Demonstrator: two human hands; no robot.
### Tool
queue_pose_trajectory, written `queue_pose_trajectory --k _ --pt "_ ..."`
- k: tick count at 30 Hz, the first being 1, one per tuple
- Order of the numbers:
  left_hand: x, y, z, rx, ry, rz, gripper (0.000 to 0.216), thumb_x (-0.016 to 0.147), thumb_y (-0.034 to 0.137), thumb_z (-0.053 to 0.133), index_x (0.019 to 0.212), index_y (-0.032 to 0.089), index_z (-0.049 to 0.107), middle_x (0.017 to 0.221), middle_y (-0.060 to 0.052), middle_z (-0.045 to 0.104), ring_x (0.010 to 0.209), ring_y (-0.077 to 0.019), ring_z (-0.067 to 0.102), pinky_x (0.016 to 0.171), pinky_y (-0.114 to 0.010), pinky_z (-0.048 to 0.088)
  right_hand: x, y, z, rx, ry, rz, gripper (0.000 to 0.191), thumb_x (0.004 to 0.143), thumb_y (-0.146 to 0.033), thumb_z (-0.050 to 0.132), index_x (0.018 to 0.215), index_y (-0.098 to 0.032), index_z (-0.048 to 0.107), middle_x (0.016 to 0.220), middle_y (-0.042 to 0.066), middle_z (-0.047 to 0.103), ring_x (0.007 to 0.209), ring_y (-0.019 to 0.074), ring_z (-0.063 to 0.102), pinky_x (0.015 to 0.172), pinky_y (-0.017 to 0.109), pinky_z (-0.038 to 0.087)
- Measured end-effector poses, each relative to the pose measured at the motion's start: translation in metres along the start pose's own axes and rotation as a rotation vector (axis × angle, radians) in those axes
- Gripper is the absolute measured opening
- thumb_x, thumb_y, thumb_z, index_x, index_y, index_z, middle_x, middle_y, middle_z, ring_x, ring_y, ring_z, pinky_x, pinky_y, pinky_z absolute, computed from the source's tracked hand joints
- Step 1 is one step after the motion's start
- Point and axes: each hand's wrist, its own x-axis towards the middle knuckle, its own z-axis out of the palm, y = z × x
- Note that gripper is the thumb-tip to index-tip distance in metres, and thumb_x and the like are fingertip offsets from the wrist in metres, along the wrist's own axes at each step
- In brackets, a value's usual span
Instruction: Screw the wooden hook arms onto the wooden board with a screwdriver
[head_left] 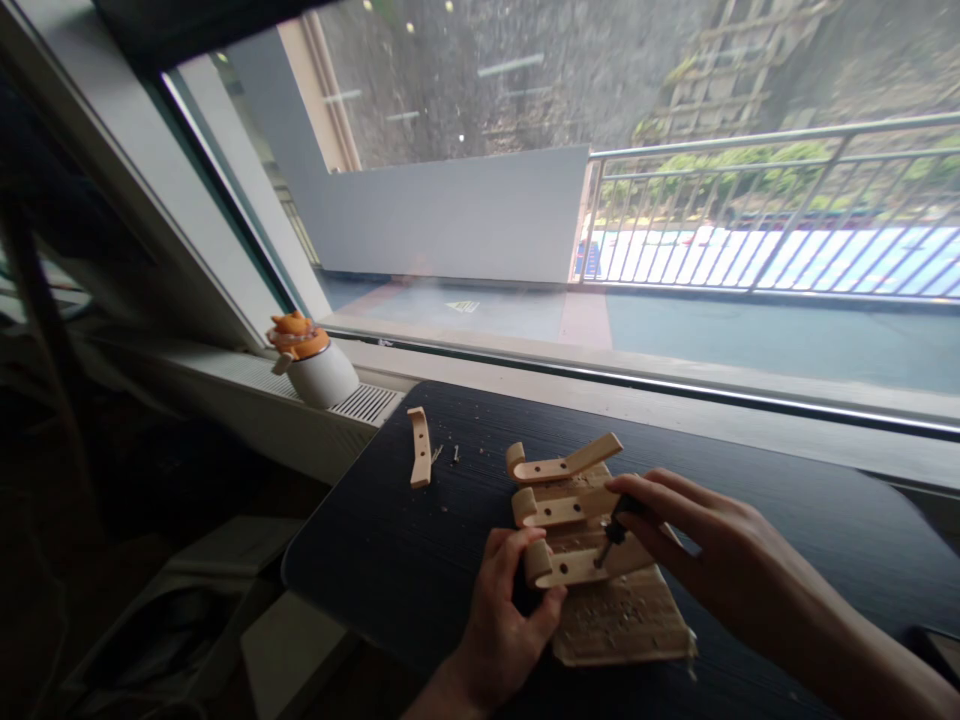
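Note:
A pale wooden board point(622, 620) lies on a dark table point(390, 560), with three curved wooden hooks on it. My left hand point(506, 600) grips the rounded end of the nearest hook point(574, 568), fingers curled round it. My right hand point(697, 545) pinches a small dark screwdriver point(611, 535), its tip set into that same hook. Two more hooks point(562, 465) sit further up the board. A loose fourth hook point(420, 447) lies apart to the left, with small screws point(446, 453) beside it.
Wood shavings are scattered over the board and table. An orange and white figurine point(311, 360) stands on the window sill point(360, 400) at the back left. The table's left edge drops to the floor, where pale boxes point(225, 550) lie. A large window fills the background.

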Motion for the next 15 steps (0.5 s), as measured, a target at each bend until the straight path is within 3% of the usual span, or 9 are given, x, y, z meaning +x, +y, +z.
queue_pose_trajectory --k 9,15 --pt "0.0 0.001 0.0 0.003 0.001 -0.01 0.048 0.078 0.007 0.062 0.12 0.025 0.048 0.109 -0.005 0.056 0.108 -0.0224 0.055 0.099 -0.04 0.046 0.0 -0.002 0.002 -0.048 0.008 0.03 0.019 0.095 -0.026 0.051 0.11 -0.022 0.061 0.091 0.004 0.067 0.067 0.015 0.065 0.057 0.025 0.048" --pt "-0.001 -0.001 0.001 0.001 0.002 0.009 0.05 0.076 0.006 0.062 0.121 0.025 0.048 0.108 -0.005 0.057 0.108 -0.022 0.055 0.099 -0.04 0.046 0.008 -0.004 -0.01 -0.08 -0.135 -0.002 0.019 0.095 -0.025 0.05 0.111 -0.025 0.06 0.1 0.005 0.066 0.079 0.0175 0.065 0.063 0.027 0.049"
